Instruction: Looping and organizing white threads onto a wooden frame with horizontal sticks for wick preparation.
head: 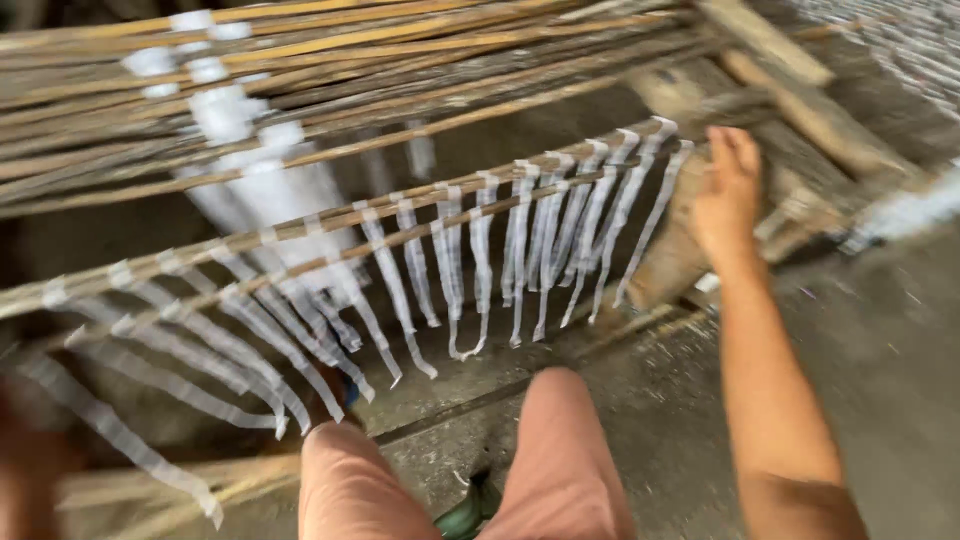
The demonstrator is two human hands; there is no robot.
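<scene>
Two thin bamboo sticks (330, 240) run across the view from lower left to upper right, and several white noodle-like strips (520, 250) hang over them. My right hand (728, 195) reaches out to the right ends of the sticks, back of the hand towards me and fingers pointing up. Its grip on the sticks is hidden. A blurred reddish patch at the lower left edge is probably my left hand (30, 470), close to the sticks' left ends. My knees in pink shorts (560, 450) are at the bottom.
More bamboo poles (300, 60) lie stacked across the top, some carrying white strips (225, 110). Rough wooden beams (800, 90) stand at the upper right. Below is a grey concrete floor (880, 340). A green shoe (465, 515) shows between my legs.
</scene>
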